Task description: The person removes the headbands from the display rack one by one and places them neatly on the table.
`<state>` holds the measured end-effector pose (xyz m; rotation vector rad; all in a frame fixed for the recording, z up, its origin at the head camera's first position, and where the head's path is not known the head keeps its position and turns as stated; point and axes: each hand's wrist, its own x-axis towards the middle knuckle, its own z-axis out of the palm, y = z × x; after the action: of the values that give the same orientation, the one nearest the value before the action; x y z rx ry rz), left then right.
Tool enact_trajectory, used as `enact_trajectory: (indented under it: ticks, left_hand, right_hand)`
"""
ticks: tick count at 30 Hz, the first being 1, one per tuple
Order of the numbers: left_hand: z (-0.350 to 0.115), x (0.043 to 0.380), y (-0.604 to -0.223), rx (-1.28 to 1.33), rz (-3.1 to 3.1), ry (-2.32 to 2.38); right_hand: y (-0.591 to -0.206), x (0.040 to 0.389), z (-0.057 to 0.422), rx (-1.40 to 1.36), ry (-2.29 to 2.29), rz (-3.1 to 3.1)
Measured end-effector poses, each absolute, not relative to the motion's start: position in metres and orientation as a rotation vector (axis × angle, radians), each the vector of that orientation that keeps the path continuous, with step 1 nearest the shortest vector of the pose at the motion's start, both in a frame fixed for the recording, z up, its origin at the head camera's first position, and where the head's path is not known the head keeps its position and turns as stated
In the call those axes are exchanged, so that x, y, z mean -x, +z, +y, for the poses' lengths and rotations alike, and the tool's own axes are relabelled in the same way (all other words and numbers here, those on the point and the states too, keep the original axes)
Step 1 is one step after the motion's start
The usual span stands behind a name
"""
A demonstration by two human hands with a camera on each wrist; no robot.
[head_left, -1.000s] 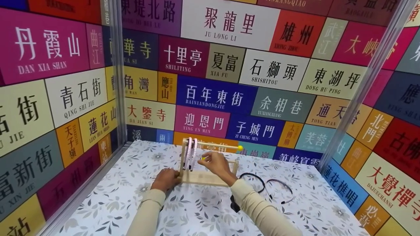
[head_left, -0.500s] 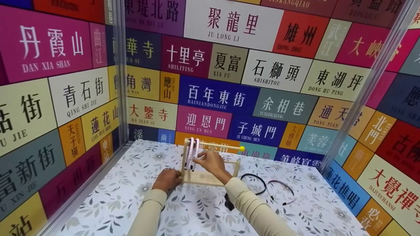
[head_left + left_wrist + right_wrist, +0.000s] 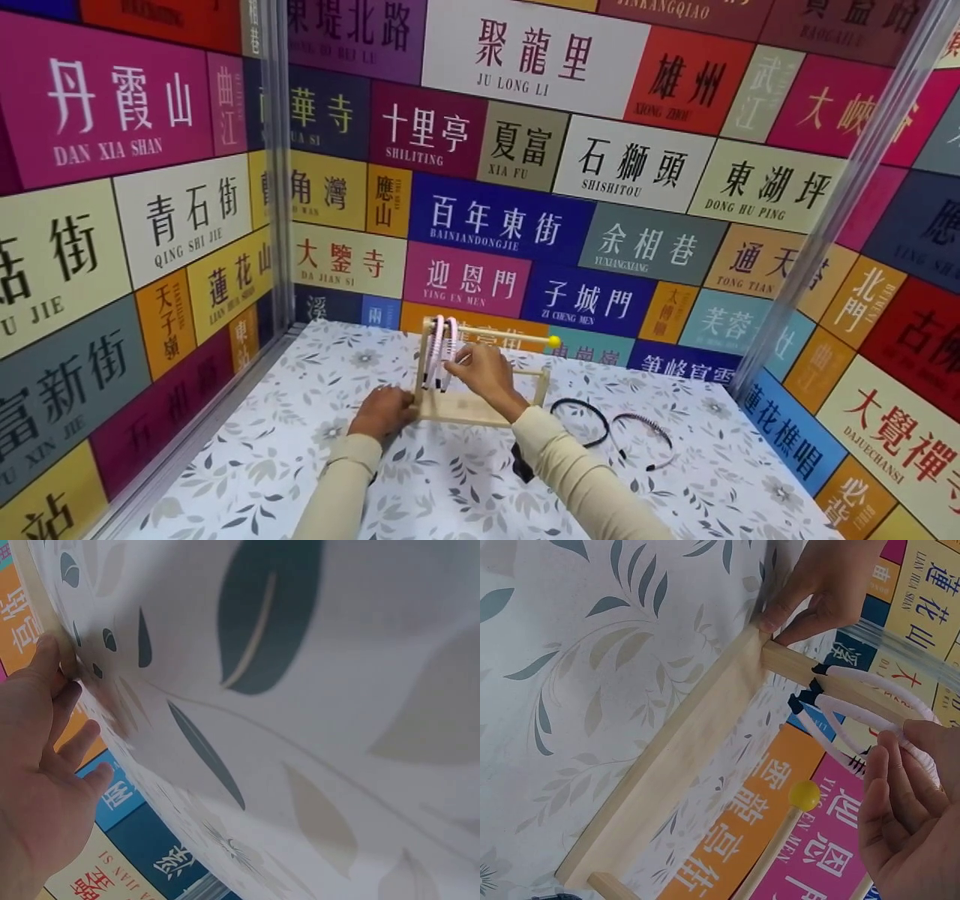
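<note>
A light wooden stand is on the table, with a long upper rod ending in a yellow ball. Two pale pink headbands hang from that rod close to the left post, their dark tips pointing down. My right hand pinches the nearer headband between thumb and fingers, as the right wrist view shows. The left hand grips the stand's left end, thumb on the corner of the wood. Another yellow ball, on the lower rod, shows in the right wrist view; the right hand hides it from the head view.
Right of the stand lie a black headband and a dark toothed headband. A black object is partly covered by the right sleeve. Printed walls enclose the leaf-patterned table at the back and sides.
My right hand has shifted a little left, from beside the lower rod's yellow ball to the nearer pink headband. The left hand keeps its place on the stand.
</note>
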<state>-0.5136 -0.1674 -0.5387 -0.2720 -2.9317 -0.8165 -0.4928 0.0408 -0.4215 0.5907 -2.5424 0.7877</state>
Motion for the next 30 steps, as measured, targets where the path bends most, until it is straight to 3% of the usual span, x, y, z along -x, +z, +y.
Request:
enact_trajectory:
  ticks: [30]
  left_hand:
    - [-0.163, 0.514, -0.537, 0.191, -3.000, -0.824]
  right_hand:
    - [-0.395, 0.494, 0.081, -0.491, 0.793, -2.517]
